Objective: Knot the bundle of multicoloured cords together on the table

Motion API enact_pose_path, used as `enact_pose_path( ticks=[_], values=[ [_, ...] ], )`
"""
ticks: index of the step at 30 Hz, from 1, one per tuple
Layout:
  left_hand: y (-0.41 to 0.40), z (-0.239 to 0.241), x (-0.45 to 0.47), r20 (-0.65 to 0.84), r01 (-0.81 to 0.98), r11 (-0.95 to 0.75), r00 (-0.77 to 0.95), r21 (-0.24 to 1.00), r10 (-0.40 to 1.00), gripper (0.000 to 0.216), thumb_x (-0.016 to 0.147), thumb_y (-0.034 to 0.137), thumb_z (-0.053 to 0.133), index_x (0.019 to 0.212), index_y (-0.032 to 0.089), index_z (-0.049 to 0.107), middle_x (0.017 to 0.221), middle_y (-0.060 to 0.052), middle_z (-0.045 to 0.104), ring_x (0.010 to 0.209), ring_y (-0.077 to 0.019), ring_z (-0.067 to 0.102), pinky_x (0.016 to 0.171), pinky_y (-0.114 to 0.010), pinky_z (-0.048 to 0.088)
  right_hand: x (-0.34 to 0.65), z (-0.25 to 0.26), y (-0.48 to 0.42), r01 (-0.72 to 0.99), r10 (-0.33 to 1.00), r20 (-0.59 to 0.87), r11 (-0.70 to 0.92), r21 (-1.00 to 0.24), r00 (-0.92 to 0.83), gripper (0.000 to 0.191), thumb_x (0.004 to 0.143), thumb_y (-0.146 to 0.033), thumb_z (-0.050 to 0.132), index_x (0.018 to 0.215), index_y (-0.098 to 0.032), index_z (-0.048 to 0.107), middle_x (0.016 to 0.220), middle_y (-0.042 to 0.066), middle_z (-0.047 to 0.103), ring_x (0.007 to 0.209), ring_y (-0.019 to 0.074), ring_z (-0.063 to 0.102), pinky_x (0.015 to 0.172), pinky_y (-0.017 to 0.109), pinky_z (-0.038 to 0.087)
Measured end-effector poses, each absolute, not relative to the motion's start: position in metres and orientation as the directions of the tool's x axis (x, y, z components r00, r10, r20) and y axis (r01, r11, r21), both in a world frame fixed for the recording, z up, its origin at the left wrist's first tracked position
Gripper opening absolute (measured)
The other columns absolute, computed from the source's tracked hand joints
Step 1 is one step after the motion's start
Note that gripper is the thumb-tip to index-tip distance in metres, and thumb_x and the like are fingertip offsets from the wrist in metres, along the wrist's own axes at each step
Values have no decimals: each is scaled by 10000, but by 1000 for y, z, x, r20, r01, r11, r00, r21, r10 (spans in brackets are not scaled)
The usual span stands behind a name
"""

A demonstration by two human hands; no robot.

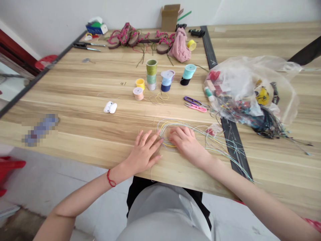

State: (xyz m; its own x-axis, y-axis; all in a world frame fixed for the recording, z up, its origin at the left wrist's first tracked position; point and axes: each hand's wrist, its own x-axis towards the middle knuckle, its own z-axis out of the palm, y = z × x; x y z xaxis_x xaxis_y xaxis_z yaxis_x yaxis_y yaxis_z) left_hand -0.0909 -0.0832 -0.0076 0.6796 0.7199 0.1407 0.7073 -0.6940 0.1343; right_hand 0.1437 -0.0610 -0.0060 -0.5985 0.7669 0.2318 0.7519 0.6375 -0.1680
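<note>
Head view, clock positions read from the frame centre. Item: left hand [144, 150], at 6 o'clock, lying open and flat on the pine-look wooden table [75, 100], fingers spread, fingertips at the left edge of the bundle of thin multicoloured cords [173, 134]; not clenched. A red string bracelet [110, 178] circles the wrist. Item: right hand [184, 142], just past 5 o'clock, resting palm-down on the bundle, fingers gently curved over the strands; no firm grip shows. Item: the bundle itself, in yellow, pale green, pale blue and white, lying on the table between both hands, looped at its left end, its long strands trailing toward 4 o'clock over a black floor-strip-like table seam [232, 140]. Nearby, at 2 o'clock: purple thread snips [192, 100] beside pink thread snips [195, 107]. Toward 12 o'clock: a stack of olive, pale green and white thread spools [151, 68], a blue spool [167, 80] and an aqua spool [188, 72]. At 11 o'clock: a yellow spool [140, 83] and a peach spool [138, 93]. At 10 o'clock, a white earbud case [110, 107]. At 3 o'clock, a clear plastic bag [250, 87] stuffed with assorted cords. Along the far edge: braided pink sandals [137, 38], a pink cloth [179, 47] and a cardboard box [170, 16]. At 9 o'clock, one blurred object [40, 130], too obscured to identify.
</note>
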Motion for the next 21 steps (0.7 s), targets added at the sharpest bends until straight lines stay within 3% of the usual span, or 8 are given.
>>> enact_pose_path(
  ticks=[10, 21],
  values=[
    [-83, -8, -90, 143, 715, -673, 658, 187, 739, 501, 961, 378, 520, 1428, 196, 502, 1589, -90, 336, 1411, -356, 295, 1159, -586, 249, 188, 4, -63, 768, 757, 130, 636, 75, -640, 205, 924, -110, 482, 934, -160, 681, 1151, 144, 633, 948, 294, 463, 792, 428, 415],
    [-83, -8, -90, 139, 714, -672, 658, 197, 740, 497, 968, 370, 524, 1434, 204, 491, 1584, -92, 343, 1419, -348, 281, 1162, -573, 261, 248, 3, -73, 808, 809, 125, 584, -73, -574, 215, 933, -262, 491, 814, -218, 664, 1144, 122, 630, 1077, 301, 494, 856, 463, 411]
  ],
)
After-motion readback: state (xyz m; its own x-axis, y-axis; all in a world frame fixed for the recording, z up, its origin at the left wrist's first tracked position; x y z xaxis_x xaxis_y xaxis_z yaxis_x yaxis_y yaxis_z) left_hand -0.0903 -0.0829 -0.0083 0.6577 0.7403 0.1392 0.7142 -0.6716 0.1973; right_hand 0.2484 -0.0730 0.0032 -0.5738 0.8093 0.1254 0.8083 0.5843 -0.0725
